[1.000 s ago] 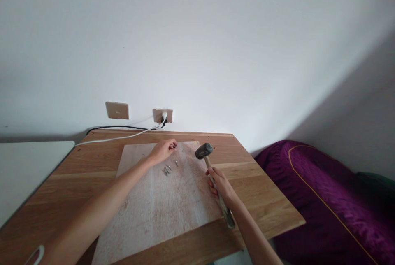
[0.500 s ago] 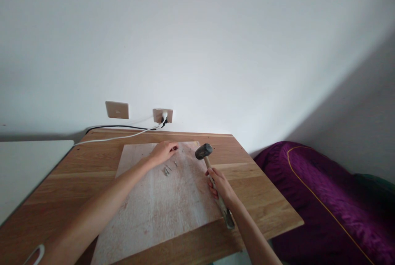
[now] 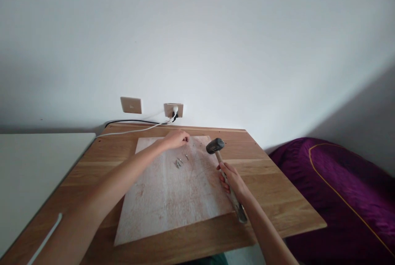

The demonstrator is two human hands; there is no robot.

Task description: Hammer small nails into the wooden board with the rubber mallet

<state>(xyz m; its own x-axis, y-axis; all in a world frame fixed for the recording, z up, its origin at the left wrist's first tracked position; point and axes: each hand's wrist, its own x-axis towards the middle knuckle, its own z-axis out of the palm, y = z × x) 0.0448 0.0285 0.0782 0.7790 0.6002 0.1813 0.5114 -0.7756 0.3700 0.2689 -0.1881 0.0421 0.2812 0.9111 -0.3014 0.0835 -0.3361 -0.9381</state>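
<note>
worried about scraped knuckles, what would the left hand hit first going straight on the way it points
Probably the flat white wall, right of the beige rectangular socket plate; but the height of the left hand is unclear, so it might brush the pale rectangular board first.

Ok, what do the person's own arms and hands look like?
The left hand and right hand are ungloved, with no watch or bracelet showing at the wrists. No sleeves show on the left arm or right arm. A thin white strip shows by the left arm; I can't tell what it is.
</note>
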